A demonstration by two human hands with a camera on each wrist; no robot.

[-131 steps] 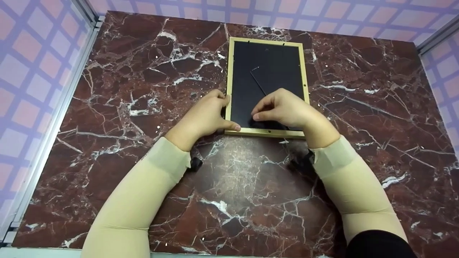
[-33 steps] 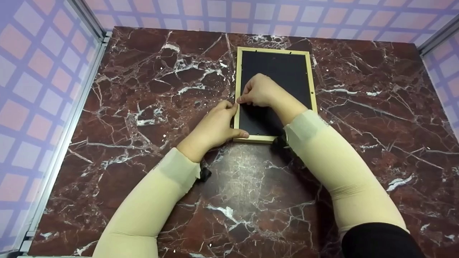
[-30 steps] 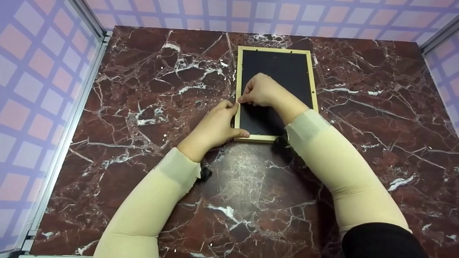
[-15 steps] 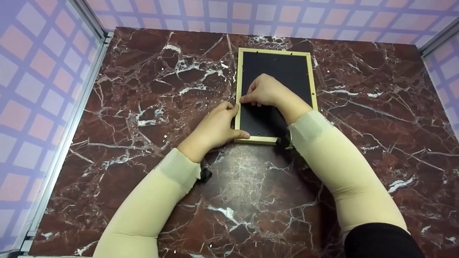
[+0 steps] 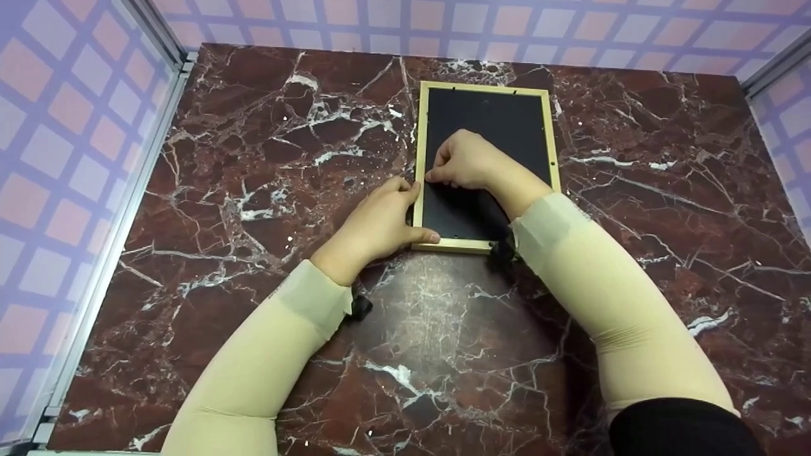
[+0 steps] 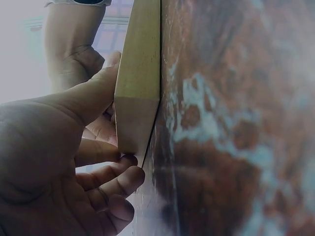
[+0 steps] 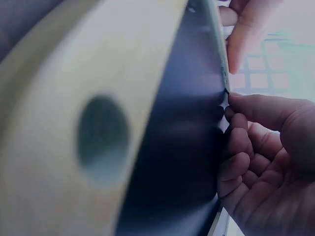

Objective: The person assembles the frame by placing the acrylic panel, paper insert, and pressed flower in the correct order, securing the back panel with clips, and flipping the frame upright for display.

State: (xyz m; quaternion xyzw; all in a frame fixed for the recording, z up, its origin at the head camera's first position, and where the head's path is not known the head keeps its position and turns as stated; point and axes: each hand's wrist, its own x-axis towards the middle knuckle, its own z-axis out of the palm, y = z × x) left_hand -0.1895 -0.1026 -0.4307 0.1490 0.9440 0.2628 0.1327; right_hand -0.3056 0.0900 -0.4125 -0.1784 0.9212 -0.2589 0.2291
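Note:
A picture frame [image 5: 552, 145] with a light wood rim lies back side up, its black backing board [image 5: 507, 120] showing. My left hand [image 5: 374, 225] grips the near left corner, thumb over the near rim and fingers along the left side. In the left wrist view, fingertips [image 6: 129, 179] of this hand curl at the frame's outer corner. My right hand [image 5: 466, 161] reaches across the backing with bent fingers. Its thumb and forefinger pinch at a small dark tab [image 7: 227, 92] on the inner left edge, mostly covered by the fingertips.
The frame rests on a dark red marbled table [image 5: 253, 316]. Small dark tabs [image 5: 514, 92] show along the far rim. A checkered wall panel [image 5: 380, 25] stands behind, with another at the left.
Since the earliest frame, my right hand has moved from the lower middle of the backing to the left inner edge. In the last second it has shifted only slightly. My left hand keeps its corner.

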